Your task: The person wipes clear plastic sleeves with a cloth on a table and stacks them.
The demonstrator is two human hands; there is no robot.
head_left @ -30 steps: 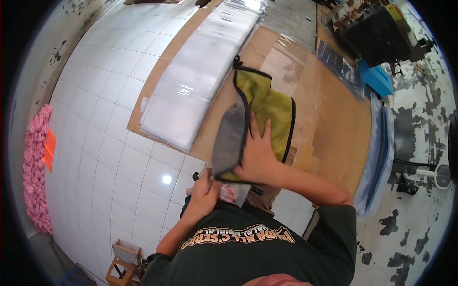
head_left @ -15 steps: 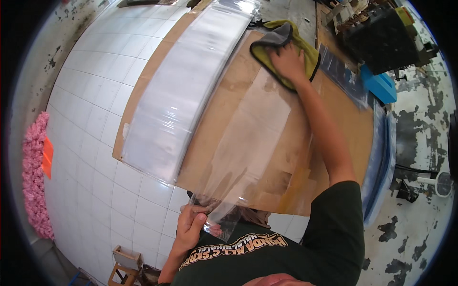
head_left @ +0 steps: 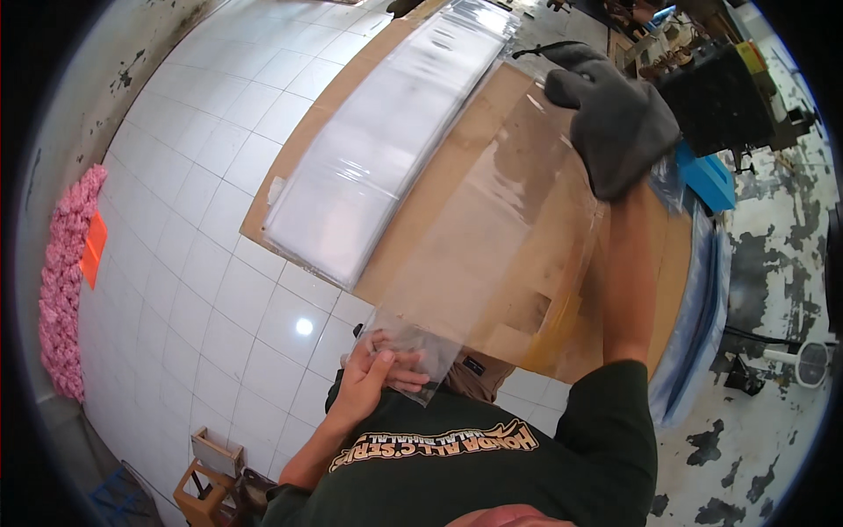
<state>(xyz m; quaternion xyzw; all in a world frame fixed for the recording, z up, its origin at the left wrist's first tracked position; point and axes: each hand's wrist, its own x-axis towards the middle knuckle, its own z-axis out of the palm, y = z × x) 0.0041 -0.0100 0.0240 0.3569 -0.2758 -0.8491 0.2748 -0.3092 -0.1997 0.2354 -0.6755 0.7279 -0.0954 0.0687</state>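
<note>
A long clear plastic sheet [head_left: 492, 237] lies over the brown cardboard [head_left: 430, 198] on the table. Its near end hangs past the cardboard's edge, where my left hand [head_left: 378, 369] grips it, fingers showing through the film. At the far right of the sheet is a dark grey cloth [head_left: 619, 123], bunched up and covering my right hand [head_left: 629, 195]. Only the wrist shows there; the fingers are hidden under the fabric. To the left of the sheet rests a thick stack of clear plastic sheets [head_left: 369, 149].
A black machine [head_left: 716, 97] and a blue object [head_left: 707, 180] stand at the far right. Folded bluish plastic [head_left: 689, 325] runs along the right edge. A pink bundle [head_left: 66, 290] with an orange piece is by the left wall, and a small wooden stool [head_left: 206, 483] sits lower left.
My right hand has moved right with the cloth, which now shows its grey side instead of mostly green. My left hand still holds the sheet's near end. The whole view has shifted slightly.
</note>
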